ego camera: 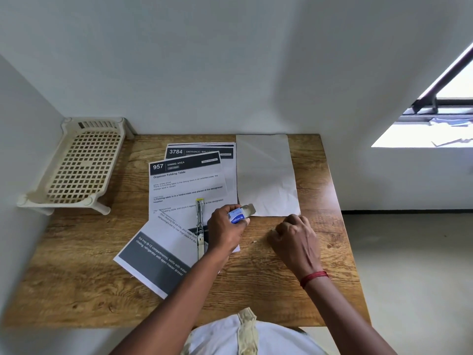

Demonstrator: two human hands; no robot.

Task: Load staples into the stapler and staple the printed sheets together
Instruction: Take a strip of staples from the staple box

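Note:
A slim metal stapler (pixel 200 221) with a yellow tip lies lengthwise on the printed sheets (pixel 184 185), which are spread loosely over the wooden table (pixel 76 265). My left hand (pixel 226 233) grips a small blue staple box (pixel 236 216) whose flap (pixel 249 209) stands open, just right of the stapler. My right hand (pixel 294 239) rests on the table to the right with its fingers curled; whether anything is pinched in them is hidden. A tiny pale speck (pixel 254 242) lies on the wood between the hands.
A blank creased white sheet (pixel 266 175) lies at the back right of the table. A cream plastic lattice rack (pixel 76 162) stands at the back left against the wall. The table's right edge drops to the floor; a window is at far right.

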